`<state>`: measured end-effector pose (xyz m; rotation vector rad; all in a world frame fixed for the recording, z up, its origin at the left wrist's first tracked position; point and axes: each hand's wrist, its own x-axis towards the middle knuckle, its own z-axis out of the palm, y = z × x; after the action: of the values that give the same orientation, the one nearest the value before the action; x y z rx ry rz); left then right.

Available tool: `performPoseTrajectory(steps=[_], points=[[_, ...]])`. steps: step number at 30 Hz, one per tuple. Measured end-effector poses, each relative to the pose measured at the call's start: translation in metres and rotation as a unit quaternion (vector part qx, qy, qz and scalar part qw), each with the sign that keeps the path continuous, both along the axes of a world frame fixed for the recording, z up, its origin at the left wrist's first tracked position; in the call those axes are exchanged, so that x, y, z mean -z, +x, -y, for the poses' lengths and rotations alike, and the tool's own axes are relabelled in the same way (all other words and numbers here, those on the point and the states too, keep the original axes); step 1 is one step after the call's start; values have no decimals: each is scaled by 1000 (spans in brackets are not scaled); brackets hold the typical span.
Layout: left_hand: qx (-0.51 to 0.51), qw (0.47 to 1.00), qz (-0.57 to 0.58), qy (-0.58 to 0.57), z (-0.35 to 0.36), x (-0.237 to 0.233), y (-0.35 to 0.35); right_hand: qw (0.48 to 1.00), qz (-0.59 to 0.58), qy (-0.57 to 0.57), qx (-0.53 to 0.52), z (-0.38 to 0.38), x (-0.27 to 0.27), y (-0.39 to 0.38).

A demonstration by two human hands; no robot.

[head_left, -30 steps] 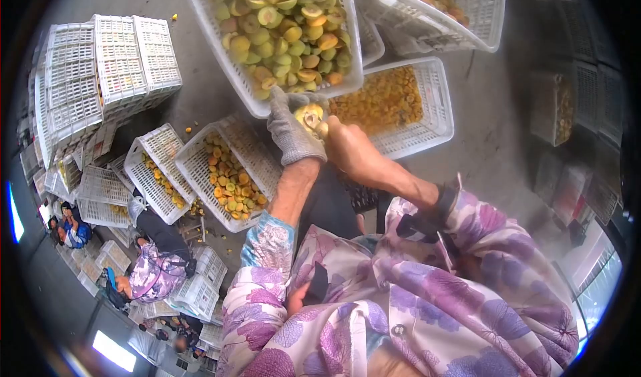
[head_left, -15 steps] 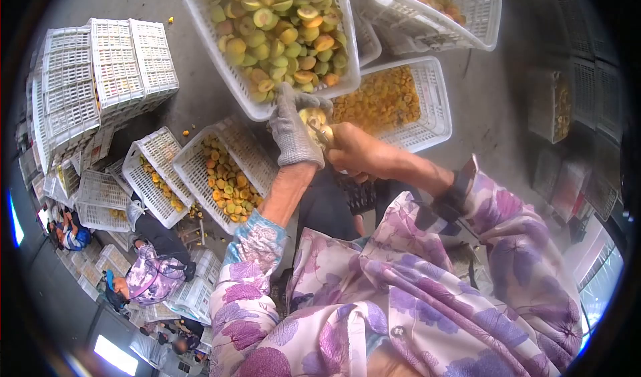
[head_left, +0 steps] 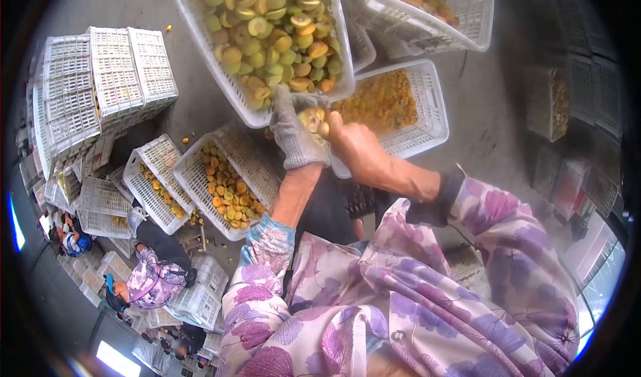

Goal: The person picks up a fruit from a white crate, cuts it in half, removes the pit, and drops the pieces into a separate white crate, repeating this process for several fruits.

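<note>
My left hand (head_left: 297, 128), in a grey knitted glove, is wrapped round pale, cut fruit (head_left: 314, 120) beside the lower edge of a white crate (head_left: 230, 90) full of halved green and orange fruit. Close on its right, my bare right hand (head_left: 357, 146) is closed, with its thumb side against the cut fruit. What the right fingers grip is hidden. Behind my hands, a lower white crate (head_left: 437, 113) holds a layer of small orange-yellow pieces.
A crate of orange fruit (head_left: 481, 16) stands at the upper right. Two tilted crates with fruit halves (head_left: 257, 156) are at the left, below tall stacks of white crates (head_left: 110, 76). Other people (head_left: 157, 283) are at the lower left.
My right hand has shifted slightly right and turned; the metal tool seen at its fingers earlier no longer shows. The fruit remains in my left hand. The view has shifted a little.
</note>
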<state>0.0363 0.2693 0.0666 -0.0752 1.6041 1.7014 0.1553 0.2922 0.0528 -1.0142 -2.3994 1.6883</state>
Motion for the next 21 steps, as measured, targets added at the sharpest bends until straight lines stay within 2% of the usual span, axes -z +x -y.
performPoseTrajectory(steps=[2,3,4,6,7,8,10,11,12,13,14,15,16,17,18,19,20,21], points=[[-4,995,96,11,8,-2,2,995,6,-96,1,6,1,3],[29,993,105,40,9,-7,1,926,190,-327,11,-16,-42,-11],[28,993,104,41,9,-4,0,926,190,-325,10,-14,-42,-10],[72,995,68,-20,9,6,0,950,108,-289,35,-5,-44,-4],[115,986,-92,-82,3,5,2,994,-97,-27,35,18,12,9],[115,986,-93,-81,2,5,3,994,-98,-26,34,21,17,9],[85,987,-8,-134,-4,7,2,992,-41,123,5,19,29,9],[150,976,-145,-62,3,11,0,992,-37,119,6,14,22,12],[151,976,-142,-67,12,22,-4,968,-5,-252,17,4,6,16],[260,953,-145,-56,15,38,-11,812,25,-583,27,-7,-6,17],[365,918,-146,-44,16,46,-14,812,26,-583,27,-6,-15,13],[321,942,-93,-16,10,28,-9,860,85,-500,52,-1,-24,8],[321,942,-95,-15,9,24,-5,898,140,-410,78,3,-31,4],[302,933,-188,-56,8,19,-3,993,20,-88,70,33,25,11],[279,914,-278,-94,6,16,0,993,17,-87,73,35,31,10],[219,941,-242,-91,2,12,5,994,-46,-53,85,33,34,9],[220,940,-244,-88,2,12,5,989,-107,-19,96,31,36,8],[219,951,-209,-62,5,15,6,900,64,-420,98,-2,-37,2]])
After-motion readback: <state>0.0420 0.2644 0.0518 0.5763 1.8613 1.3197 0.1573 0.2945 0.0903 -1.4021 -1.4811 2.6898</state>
